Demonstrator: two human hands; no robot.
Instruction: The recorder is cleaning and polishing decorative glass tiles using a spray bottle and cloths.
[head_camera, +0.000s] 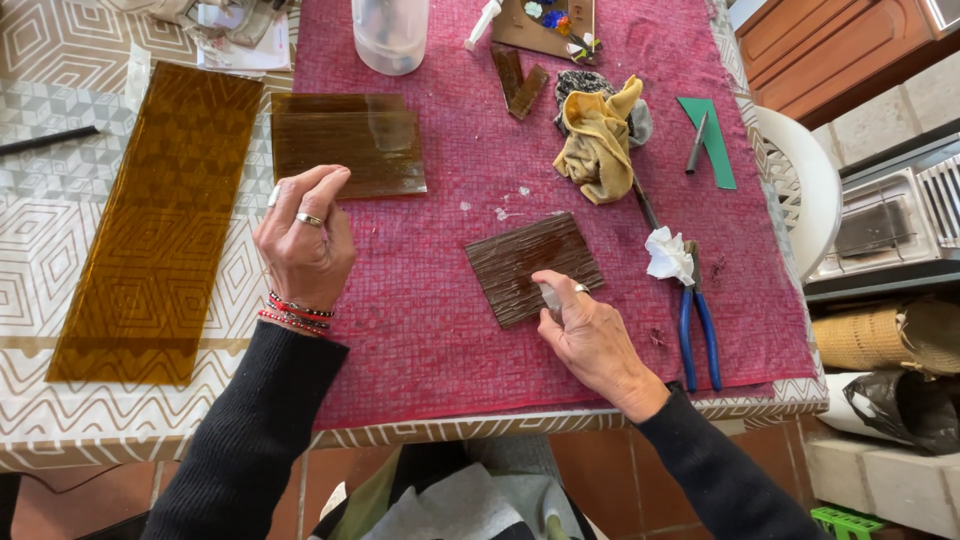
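- Head view: the small brown ridged glass rectangle (533, 267) lies flat on the crimson mat (420, 330), mid-table; I judge it stiff, brittle and sharp-edged, best held by opposite edges.
- My left hand (303, 240) hovers loosely curled, empty, beside the amber panes.
- My right hand (590, 335) pinches a small pale object I cannot identify against the glass's near edge.

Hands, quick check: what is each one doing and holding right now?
Left hand: loosely curled above the red cloth, holding nothing visible.
Right hand: closed on a small whitish object, pressed to the textured brown glass piece.
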